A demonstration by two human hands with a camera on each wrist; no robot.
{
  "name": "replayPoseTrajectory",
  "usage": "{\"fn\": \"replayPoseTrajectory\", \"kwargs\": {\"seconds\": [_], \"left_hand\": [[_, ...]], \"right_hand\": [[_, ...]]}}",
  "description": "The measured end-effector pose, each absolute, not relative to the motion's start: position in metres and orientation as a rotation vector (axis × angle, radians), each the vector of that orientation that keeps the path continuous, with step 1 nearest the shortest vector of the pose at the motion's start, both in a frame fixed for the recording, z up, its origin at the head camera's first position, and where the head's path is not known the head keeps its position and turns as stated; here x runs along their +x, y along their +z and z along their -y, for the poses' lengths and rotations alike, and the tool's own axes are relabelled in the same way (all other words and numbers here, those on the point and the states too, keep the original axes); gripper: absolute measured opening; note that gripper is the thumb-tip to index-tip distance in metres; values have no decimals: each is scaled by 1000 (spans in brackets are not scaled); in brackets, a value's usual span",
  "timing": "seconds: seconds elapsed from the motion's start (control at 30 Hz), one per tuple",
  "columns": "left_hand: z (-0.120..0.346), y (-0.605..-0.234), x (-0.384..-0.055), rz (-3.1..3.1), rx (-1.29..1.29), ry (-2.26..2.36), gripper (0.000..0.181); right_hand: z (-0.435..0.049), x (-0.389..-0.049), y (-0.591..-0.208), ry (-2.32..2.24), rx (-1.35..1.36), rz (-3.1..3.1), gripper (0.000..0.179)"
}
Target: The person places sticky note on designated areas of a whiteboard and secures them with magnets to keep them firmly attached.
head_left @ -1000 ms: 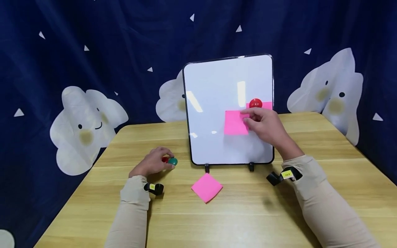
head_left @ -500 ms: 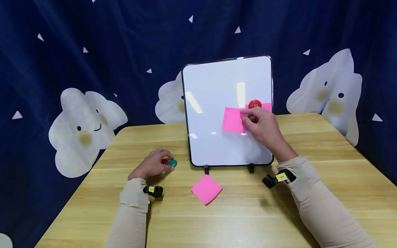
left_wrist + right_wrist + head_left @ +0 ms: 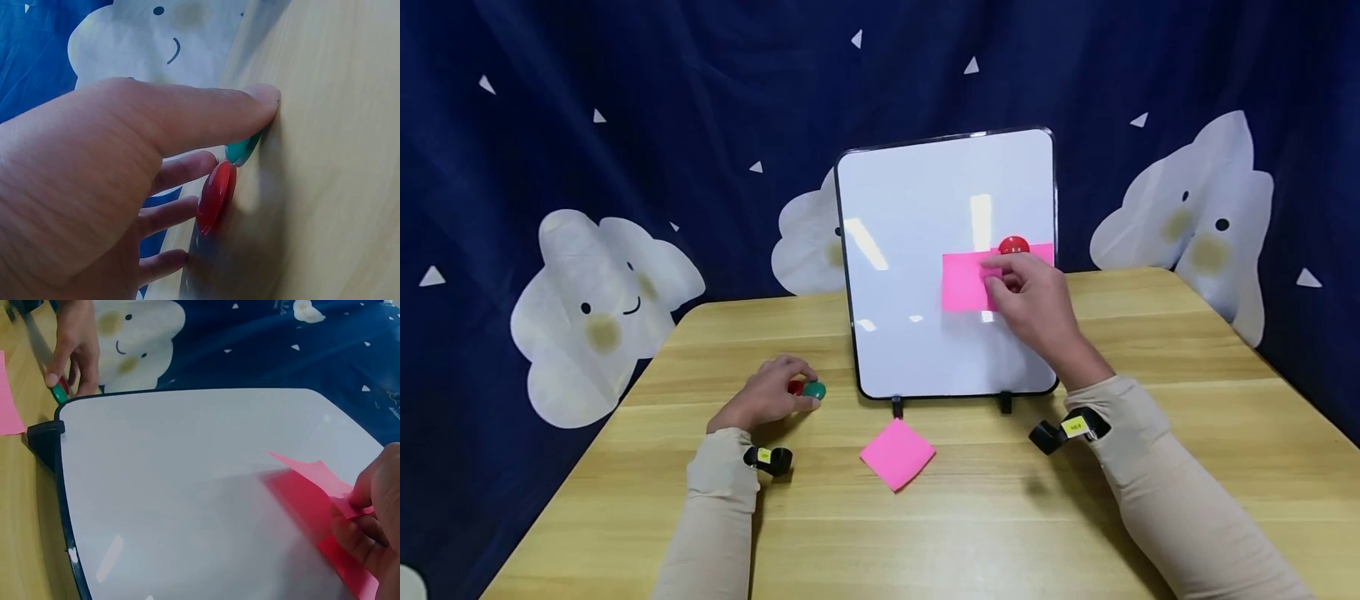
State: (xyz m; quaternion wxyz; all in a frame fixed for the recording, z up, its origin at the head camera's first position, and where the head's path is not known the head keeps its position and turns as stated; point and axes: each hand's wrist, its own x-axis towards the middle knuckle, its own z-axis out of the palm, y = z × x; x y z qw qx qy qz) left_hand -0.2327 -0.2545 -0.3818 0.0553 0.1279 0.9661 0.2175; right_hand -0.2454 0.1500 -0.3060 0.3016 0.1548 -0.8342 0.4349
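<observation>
My right hand [image 3: 1036, 302] pinches a pink sticky note [image 3: 962, 283] by its right side, between thumb and fingertips, close in front of the whiteboard [image 3: 917, 350]. In the right wrist view the held note [image 3: 317, 475] tilts off the board surface. Behind my fingers, another pink note [image 3: 1043, 252] lies on the board under a round red magnet [image 3: 1013, 243]. On the table at left, my left hand [image 3: 769, 393] has its thumb and index finger around a green magnet [image 3: 815, 390]. A second red magnet [image 3: 215, 197] sits beside it, under the curved fingers.
A loose pink sticky note [image 3: 897, 455] lies on the wooden table [image 3: 880, 542] in front of the board. Black feet [image 3: 1006, 403] hold the board upright. Behind the table hangs a dark blue curtain [image 3: 737, 75] with cloud shapes.
The held pink note has risen a little and now lines up more level beside the note under the red magnet. My left hand stays around the magnets.
</observation>
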Motion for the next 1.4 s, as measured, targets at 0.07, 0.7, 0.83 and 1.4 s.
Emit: {"fn": "replayPoseTrajectory", "kwargs": {"seconds": [0.07, 0.7, 0.83, 1.4], "left_hand": [[255, -381, -232, -2936, 383, 662, 34], [255, -380, -230, -2928, 423, 661, 34], [255, -380, -229, -2930, 419, 661, 34], [255, -379, -230, -2925, 409, 662, 35]], "right_hand": [[-148, -246, -306, 1161, 401, 2184, 21], [-146, -246, -309, 1131, 446, 2165, 22], [-145, -245, -308, 1098, 425, 2178, 24], [-143, -248, -314, 816, 589, 2234, 31]]}}
